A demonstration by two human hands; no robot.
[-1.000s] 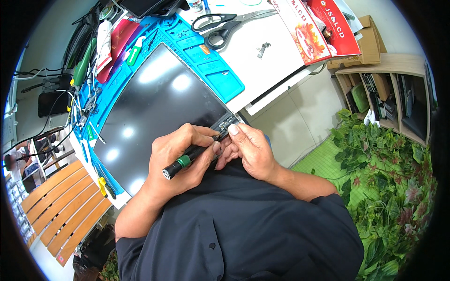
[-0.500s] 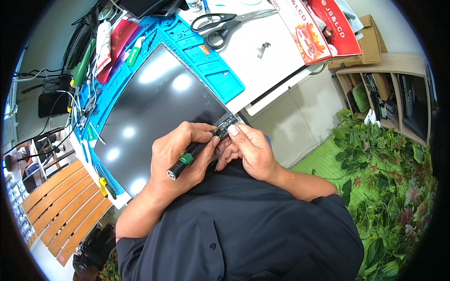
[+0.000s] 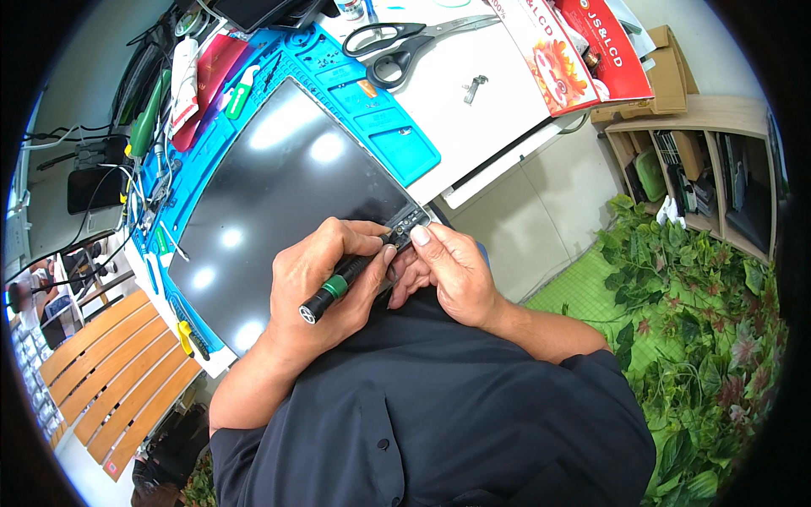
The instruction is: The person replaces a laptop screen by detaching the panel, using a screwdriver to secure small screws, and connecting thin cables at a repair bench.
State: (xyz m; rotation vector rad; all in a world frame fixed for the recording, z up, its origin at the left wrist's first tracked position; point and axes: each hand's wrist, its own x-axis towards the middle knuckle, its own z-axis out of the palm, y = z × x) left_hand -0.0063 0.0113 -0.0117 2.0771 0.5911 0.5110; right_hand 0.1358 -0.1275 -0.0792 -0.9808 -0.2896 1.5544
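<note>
A person in a black short-sleeved shirt point(image 3: 439, 406) bends over a large, glossy black rectangular screen panel point(image 3: 279, 194), which lies face up on a blue work mat point(image 3: 401, 145) atop a white table point(image 3: 456, 118), its near-right corner at both hands. The left hand point(image 3: 321, 275) pinches a slim, pen-shaped black screwdriver point(image 3: 336, 287) with a green band, thumb and fingers pressed around its shaft, the round butt end slanting toward the wearer and the front end at the corner; whether the tip touches anything is too small to tell. The right hand point(image 3: 460, 275) pinches a narrow dark fitting point(image 3: 411, 221) with small metallic spots at that same corner, thumb on top and fingers curled below; how those fingers meet the underside cannot be told. Beyond the panel, large scissors with black handles point(image 3: 420, 44) lie near a small grey metal piece point(image 3: 475, 91) and a red-and-white cardboard box point(image 3: 604, 51). A green-and-white hand tool point(image 3: 240, 95) lies by the panel's far-left edge. Leafy green plants point(image 3: 701, 338) spread at right, below a pale wooden shelf unit point(image 3: 688, 118); a slatted wooden seat point(image 3: 118, 372) stands at left.
</note>
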